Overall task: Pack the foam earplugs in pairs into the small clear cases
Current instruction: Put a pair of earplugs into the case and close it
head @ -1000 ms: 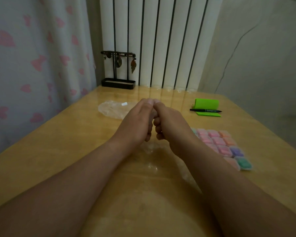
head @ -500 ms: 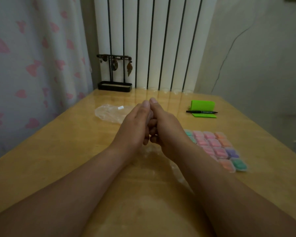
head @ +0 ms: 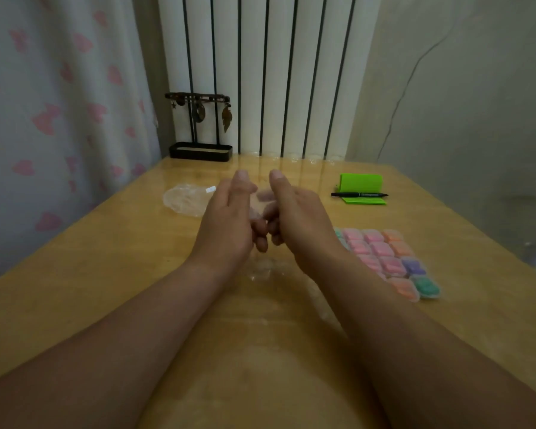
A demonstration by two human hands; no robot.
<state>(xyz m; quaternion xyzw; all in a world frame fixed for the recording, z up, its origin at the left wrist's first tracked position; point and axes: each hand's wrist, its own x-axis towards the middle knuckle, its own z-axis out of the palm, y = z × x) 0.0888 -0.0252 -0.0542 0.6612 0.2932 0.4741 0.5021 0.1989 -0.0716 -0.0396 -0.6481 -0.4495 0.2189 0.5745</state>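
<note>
Head view. The left hand [head: 226, 224] and the right hand [head: 300, 218] are held up side by side over the middle of the surface [head: 106, 274], just apart, with both thumbs pointed upward. The lower fingers [head: 259, 233] of each hand are curled inward toward the gap. A pale, blurred patch is seen between the thumbs. It cannot be told whether this is a clear case or whether anything is gripped.

The filled cases [head: 384, 258], holding pink, orange, purple and green foam, are laid in touching rows near the right edge. Faint clear glints are noted on the surface directly beneath the hands, and their nature cannot be determined. No loose earplugs are made out.

A crumpled plastic bag [head: 186, 199] is lying toward the far left, a green pad [head: 361, 182] with a pen [head: 359, 195] toward the far right, and a black stand [head: 200, 150] at the far left corner.

The step in hand is judged to be the opening or closing of one case. Many cases are already packed. Next, a firm two-handed pinch on the small, slippery lid is called for, then placement beside the rows.
</note>
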